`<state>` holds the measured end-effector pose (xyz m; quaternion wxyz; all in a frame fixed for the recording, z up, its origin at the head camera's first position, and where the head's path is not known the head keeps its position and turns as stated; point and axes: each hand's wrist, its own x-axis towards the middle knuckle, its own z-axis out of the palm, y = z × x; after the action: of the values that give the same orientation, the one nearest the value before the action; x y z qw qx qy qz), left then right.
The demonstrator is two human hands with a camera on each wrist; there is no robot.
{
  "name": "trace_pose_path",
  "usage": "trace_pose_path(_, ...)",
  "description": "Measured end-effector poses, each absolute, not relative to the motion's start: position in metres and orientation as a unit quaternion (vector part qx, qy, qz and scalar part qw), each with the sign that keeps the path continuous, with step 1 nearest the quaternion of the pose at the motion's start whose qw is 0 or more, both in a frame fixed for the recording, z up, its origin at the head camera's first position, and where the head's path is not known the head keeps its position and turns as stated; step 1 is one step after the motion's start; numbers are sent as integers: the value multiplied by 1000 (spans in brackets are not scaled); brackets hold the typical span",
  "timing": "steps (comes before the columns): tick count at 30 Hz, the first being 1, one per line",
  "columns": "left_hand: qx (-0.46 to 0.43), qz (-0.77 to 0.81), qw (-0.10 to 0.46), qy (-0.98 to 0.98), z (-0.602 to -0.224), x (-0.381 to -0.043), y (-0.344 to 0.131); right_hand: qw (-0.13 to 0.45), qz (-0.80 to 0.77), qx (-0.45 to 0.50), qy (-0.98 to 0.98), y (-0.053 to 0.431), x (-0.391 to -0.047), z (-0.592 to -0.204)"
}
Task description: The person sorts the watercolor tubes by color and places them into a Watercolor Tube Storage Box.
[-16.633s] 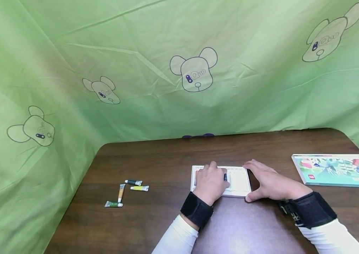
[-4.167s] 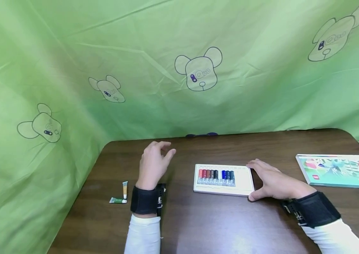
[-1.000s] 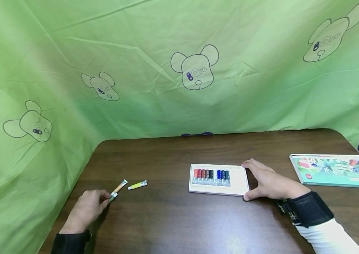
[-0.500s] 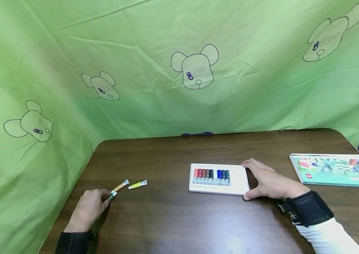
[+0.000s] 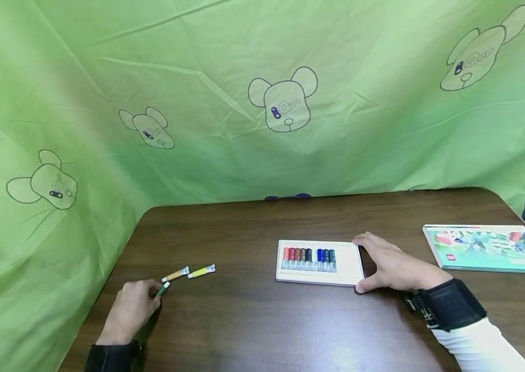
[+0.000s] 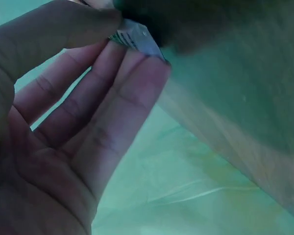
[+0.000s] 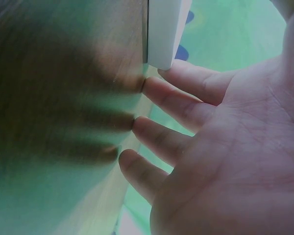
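Note:
At the left of the table, my left hand (image 5: 129,311) pinches a small green paint tube (image 5: 163,289) near its foil end. The left wrist view shows that silvery foil end (image 6: 143,40) between thumb and fingertips. Just beyond lie an ochre paint tube (image 5: 176,274) and a yellow paint tube (image 5: 202,271), almost end to end. My right hand (image 5: 394,265) grips the right end of a white paint tray (image 5: 350,264), thumb at the near corner and forefinger at the far one. Red, brown, black, blue and dark tubes (image 5: 308,260) lie side by side in it, with a gap in the row.
A flat turquoise printed box (image 5: 490,249) lies at the right of the brown table (image 5: 243,320). Behind and to the left hangs a green cloth (image 5: 197,155) with bear-head prints, its folds meeting the table's edge.
Over the last second the ochre tube has swung flatter, and the green tube has come slightly away from it. Longer ago, a dark green tube lay with the loose ones. My right hand stays put.

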<state>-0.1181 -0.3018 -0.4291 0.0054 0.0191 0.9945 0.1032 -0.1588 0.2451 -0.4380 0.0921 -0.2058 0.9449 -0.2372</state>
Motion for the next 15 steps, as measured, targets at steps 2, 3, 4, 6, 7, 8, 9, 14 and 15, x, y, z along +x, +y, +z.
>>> trace_pose_path(2, 17, 101, -2, 995, -428, -115, -303, 91, -237, -205, 945, 245, -159, -439)
trace_pose_path(3, 17, 99, -6, 995, -427, -113, -303, 90, -237, -208, 945, 245, -159, -439)
trace_pose_path(4, 15, 96, -10, 995, -426, -111, -303, 88, -237, -208, 945, 245, -159, -439)
trace_pose_path(6, 10, 95, -14, 995, -423, -108, -301, 87, -236, -208, 945, 245, -159, -439)
trace_pose_path(7, 10, 96, -17, 995, -422, -108, -300, 86, -236, -209, 945, 245, -159, -439)
trace_pose_path(8, 11, 98, -20, 995, -420, -107, -298, 86, -236, -208, 945, 245, -159, -439)
trace_pose_path(9, 14, 101, -25, 994, -419, -107, -295, 86, -236, -209, 945, 245, -158, -439)
trace_pose_path(14, 51, 123, -70, 989, -418, -110, -271, 85, -237, -211, 945, 246, -159, -439)
trace_pose_path(15, 60, 125, -79, 987, -419, -112, -265, 84, -237, -212, 944, 246, -159, -439)
